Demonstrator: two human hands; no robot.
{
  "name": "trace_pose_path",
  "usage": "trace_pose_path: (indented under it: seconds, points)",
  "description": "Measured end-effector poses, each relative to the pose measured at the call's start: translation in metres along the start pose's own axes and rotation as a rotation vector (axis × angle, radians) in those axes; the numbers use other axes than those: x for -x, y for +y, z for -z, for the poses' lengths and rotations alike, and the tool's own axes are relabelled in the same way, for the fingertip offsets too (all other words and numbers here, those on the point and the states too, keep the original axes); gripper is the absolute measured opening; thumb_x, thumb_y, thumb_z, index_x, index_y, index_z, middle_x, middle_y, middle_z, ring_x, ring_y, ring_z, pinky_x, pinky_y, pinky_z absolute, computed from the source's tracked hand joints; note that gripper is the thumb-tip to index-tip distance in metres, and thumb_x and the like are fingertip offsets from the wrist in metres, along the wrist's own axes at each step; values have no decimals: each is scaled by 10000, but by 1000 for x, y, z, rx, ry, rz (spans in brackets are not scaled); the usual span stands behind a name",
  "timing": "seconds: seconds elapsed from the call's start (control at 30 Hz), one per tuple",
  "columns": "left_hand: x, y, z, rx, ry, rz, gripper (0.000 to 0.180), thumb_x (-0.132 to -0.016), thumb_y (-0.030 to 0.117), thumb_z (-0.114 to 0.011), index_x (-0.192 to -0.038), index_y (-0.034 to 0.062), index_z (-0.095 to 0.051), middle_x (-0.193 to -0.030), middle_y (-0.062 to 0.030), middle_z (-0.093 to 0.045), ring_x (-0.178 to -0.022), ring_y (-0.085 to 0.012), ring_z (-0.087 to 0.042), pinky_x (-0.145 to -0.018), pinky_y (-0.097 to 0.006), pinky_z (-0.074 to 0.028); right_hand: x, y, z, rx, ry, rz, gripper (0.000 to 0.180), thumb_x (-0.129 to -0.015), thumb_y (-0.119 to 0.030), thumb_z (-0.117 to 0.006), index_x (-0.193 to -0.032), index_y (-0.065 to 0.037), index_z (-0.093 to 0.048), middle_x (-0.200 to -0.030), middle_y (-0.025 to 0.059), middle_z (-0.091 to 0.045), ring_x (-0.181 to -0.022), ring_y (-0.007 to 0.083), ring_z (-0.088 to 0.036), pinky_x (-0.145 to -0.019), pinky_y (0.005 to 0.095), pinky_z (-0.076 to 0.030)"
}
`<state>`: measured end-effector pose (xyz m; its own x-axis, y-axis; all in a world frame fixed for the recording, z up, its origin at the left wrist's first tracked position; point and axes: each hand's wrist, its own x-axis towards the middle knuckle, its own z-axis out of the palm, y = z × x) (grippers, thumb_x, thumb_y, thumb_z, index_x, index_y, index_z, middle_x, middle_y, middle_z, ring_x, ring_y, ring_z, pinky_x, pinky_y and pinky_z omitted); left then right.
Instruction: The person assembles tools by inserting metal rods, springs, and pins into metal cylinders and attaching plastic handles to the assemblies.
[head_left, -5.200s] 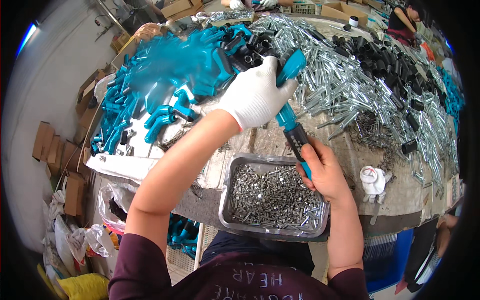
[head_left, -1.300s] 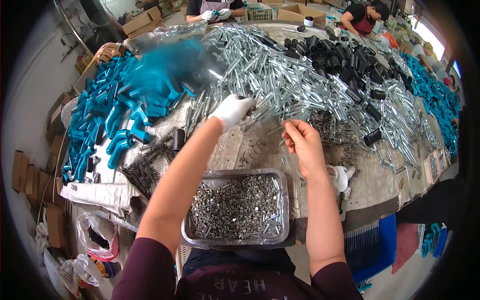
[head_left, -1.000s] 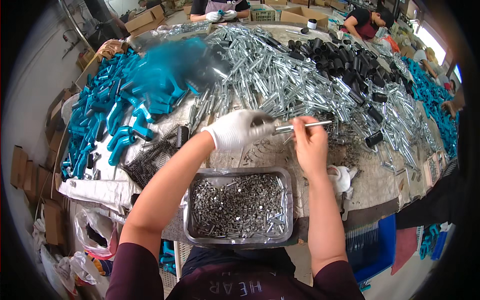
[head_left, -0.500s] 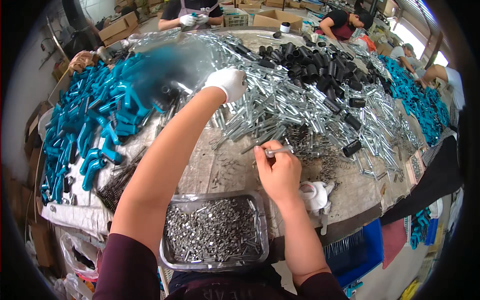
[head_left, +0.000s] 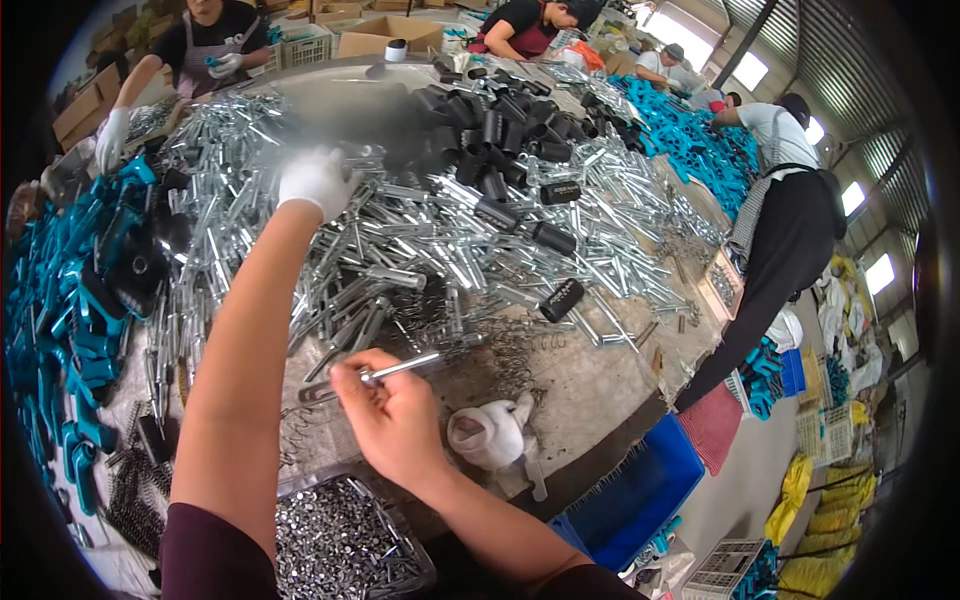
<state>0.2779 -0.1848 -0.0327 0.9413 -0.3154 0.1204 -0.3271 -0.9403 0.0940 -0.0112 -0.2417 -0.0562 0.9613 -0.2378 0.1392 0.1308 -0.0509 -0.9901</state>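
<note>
My left hand [head_left: 318,182], in a white glove, reaches into a heap of shiny metal tubes and rods [head_left: 430,225]. Its fingers are curled at the heap; whatever they hold is hidden. Lower down, my bare right hand [head_left: 395,425] is closed around a slim silver metal rod [head_left: 408,365], which sticks out to the right past the fingers. Thin wire springs [head_left: 510,360] lie scattered just right of the rod. Beside the right wrist sits a crumpled white glove-like item [head_left: 490,435]. Below, partly behind my forearms, is a tray [head_left: 425,560] of small metal pieces [head_left: 335,535].
Teal plastic handles [head_left: 85,330] are heaped at left, black sleeves [head_left: 500,135] at the back. A blue bin [head_left: 640,490] stands beyond the table's near right edge. Across the table, a co-worker's gloved hand [head_left: 112,140] reaches toward the teal heap; other people work farther right.
The view has swung to the right. My left hand has opened out of its upright fist and dipped to the metal heap. My right hand keeps the rod. A co-worker's arm now reaches in at left.
</note>
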Motion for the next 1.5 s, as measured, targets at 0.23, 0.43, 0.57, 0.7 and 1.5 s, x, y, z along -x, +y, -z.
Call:
trace_pose_path:
  seconds: [0.23,0.43,0.57,0.7,1.5]
  points:
    - [41,-16,-11,101,-53,-408,311,-954,236,-504,-1164,51,-639,-1134,-198,-673,-1004,-360,-657,-903,-425,-521,2,-12,-1,-66,10,-38,137,-965,-170,-659,-972,-33,-656,-667,-29,-623,-554,18,-527,-481,205,-395]
    - [69,-99,37,443,208,4,473,-961,389,-532,-1290,59,-613,-1220,-218,-648,-1122,-353,-629,-974,-399,-481,3,-17,5,-161,28,-77,178,-985,-182,-630,-962,-5,-639,-689,-20,-601,-597,8,-532,-508,174,-375]
    - [71,-182,36,-127,53,510,619,-956,575,-388,-1352,148,-600,-1387,-114,-580,-1388,-329,-392,-1108,-517,-334,3,-18,-3,-137,16,-69,184,-984,-179,-629,-948,1,-640,-674,-12,-602,-586,16,-536,-508,176,-378]
    - [53,-166,19,-56,-67,534,740,-960,628,-203,-1413,158,-552,-1535,-142,-417,-1517,-338,-110,-1181,-621,-123,7,-26,-7,-142,34,-25,196,-987,-182,-620,-948,10,-636,-661,14,-609,-550,23,-532,-484,178,-382]
    - [38,-197,-8,-46,225,217,361,-926,322,-499,-1140,60,-623,-1259,-165,-621,-1160,-343,-609,-1011,-527,-421,-2,-11,-3,-247,51,-172,189,-1009,-198,-580,-970,-17,-623,-701,21,-605,-567,28,-511,-468,175,-387]
